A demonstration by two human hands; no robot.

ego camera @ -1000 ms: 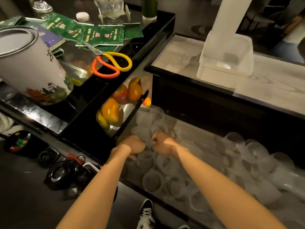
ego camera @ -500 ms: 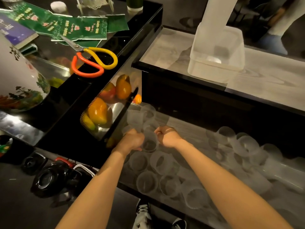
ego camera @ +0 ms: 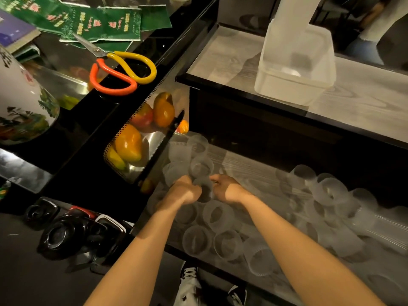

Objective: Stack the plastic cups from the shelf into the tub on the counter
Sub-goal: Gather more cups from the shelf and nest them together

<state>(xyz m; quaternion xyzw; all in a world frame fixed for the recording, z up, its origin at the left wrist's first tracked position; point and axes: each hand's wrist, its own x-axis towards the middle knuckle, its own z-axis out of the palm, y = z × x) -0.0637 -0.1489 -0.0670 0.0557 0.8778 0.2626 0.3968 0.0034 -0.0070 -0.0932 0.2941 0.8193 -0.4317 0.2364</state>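
Left hand (ego camera: pixel 184 192) and right hand (ego camera: pixel 225 189) both curl round one cup (ego camera: pixel 203 186), held between them low on the shelf (ego camera: pixel 254 173). Cup axis: blurred, cannot tell. Tub (ego camera: pixel 295 69) lies above and right of both hands; right hand is nearer and likely carries.

You can read no text for certain: the green packets (ego camera: pixel 99 25) carry pale print too blurred to make out, and the white jar (ego camera: pixel 19 96) shows only cut-off black characters.
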